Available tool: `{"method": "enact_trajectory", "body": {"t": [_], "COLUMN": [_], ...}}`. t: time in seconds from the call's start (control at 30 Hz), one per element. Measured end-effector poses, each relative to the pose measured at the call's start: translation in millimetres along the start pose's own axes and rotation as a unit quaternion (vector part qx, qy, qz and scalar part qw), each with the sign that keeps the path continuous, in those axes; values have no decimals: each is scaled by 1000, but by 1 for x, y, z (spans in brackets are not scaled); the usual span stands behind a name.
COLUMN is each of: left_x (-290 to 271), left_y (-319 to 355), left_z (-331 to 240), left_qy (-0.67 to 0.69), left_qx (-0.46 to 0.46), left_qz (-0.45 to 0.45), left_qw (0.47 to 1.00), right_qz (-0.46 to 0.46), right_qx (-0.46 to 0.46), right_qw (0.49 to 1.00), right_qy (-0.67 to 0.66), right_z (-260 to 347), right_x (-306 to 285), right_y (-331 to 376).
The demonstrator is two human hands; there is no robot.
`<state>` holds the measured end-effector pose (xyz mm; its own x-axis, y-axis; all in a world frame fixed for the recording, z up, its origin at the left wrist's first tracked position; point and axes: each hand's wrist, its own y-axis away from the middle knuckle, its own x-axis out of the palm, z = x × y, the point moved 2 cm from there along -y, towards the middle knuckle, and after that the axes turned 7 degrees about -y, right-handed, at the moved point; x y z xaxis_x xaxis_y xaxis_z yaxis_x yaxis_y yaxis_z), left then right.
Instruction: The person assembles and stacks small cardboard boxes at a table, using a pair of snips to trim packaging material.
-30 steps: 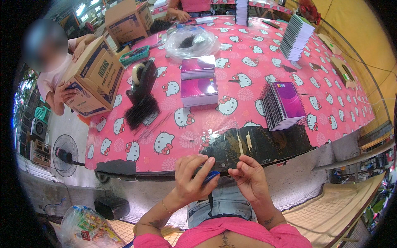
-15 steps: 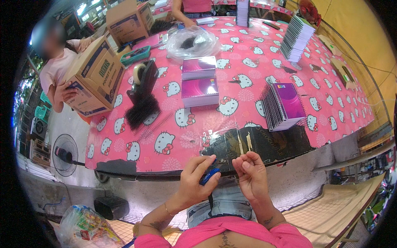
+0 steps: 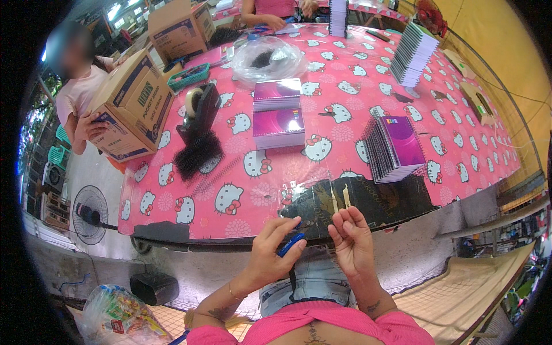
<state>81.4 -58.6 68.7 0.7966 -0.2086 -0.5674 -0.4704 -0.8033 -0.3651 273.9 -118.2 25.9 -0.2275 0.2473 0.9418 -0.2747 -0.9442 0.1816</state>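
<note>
My left hand is closed around a blue-handled tool that looks like pliers; its working end is hidden or too small to tell. Just over the table's near edge, my right hand has its fingers curled and the tips together. Whatever is pinched there, if anything, is too small to make out. Beyond both hands lies a worn black patch on the table, with pale torn strips. Purple spiral notebooks are stacked right of centre. Two piles of purple notebooks or covers stand ahead.
A pink patterned cloth covers the table. At left are black wire coils, a tape dispenser, a green basket and a carton held by another person. A clear bag and tall notebook stacks stand farther back.
My right hand has shifted slightly right, its fingers drawn up differently. My left hand barely moves. Across the table, the other person's hands have moved, and a second hand now shows.
</note>
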Motion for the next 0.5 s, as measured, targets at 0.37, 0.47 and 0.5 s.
{"method": "enact_trajectory", "body": {"t": [0.37, 0.47, 0.5], "left_x": [19, 23, 24], "left_y": [7, 4, 3], "left_z": [20, 18, 18], "left_qy": [657, 688, 691], "left_qx": [-309, -314, -314], "left_qz": [118, 99, 93], "left_qw": [678, 647, 644], "right_qz": [31, 30, 29], "right_qx": [3, 7, 9], "right_qw": [999, 999, 1000], "right_qy": [10, 8, 7], "right_z": [-5, -6, -6], "right_x": [-3, -3, -2], "right_y": [2, 3, 3]}}
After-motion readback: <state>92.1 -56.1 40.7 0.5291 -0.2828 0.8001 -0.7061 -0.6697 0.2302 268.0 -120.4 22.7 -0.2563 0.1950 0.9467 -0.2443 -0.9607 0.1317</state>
